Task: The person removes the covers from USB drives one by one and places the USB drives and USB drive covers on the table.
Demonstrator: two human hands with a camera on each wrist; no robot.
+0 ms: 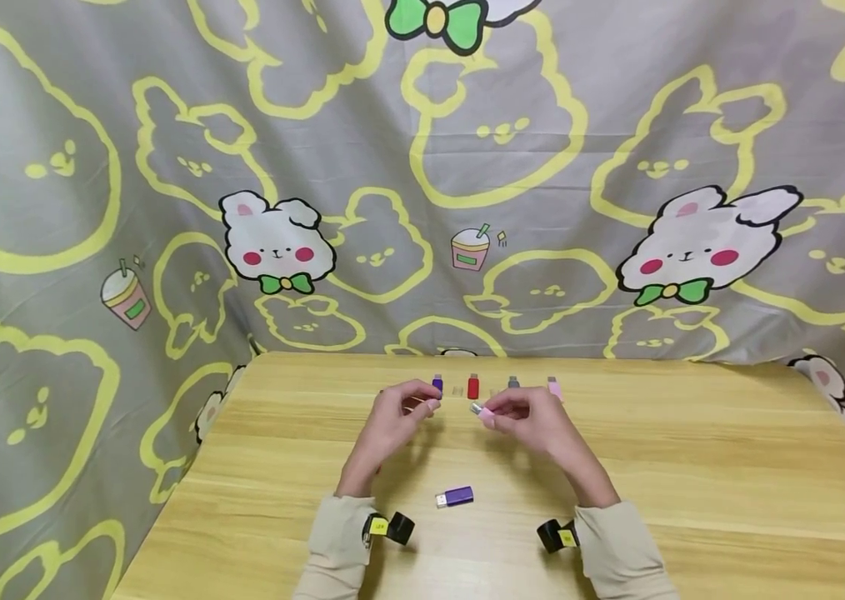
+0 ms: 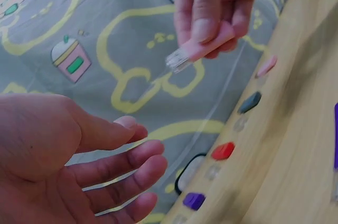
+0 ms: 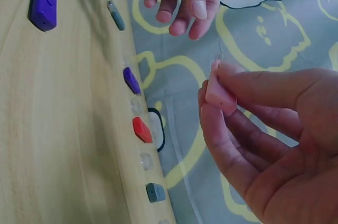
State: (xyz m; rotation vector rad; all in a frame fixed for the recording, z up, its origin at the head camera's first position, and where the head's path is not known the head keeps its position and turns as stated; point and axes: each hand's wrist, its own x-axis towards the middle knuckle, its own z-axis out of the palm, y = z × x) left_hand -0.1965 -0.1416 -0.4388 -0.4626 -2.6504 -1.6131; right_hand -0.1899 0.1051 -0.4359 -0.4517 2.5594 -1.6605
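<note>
My right hand pinches a pink USB stick between thumb and fingers. Its silvery, clear-looking end points toward my left hand. That left hand holds nothing; its fingers are loosely spread, a short gap from the stick, as the right wrist view also shows. Beyond the hands, along the table's back, stand a purple USB stick, a red one, a grey one and another pink one. A larger-looking purple USB stick lies between the forearms, metal plug to the left.
Small clear pieces sit between the sticks in the row. Another grey stick lies past the purple end, hidden in the head view. Behind the wooden table hangs a grey patterned cloth.
</note>
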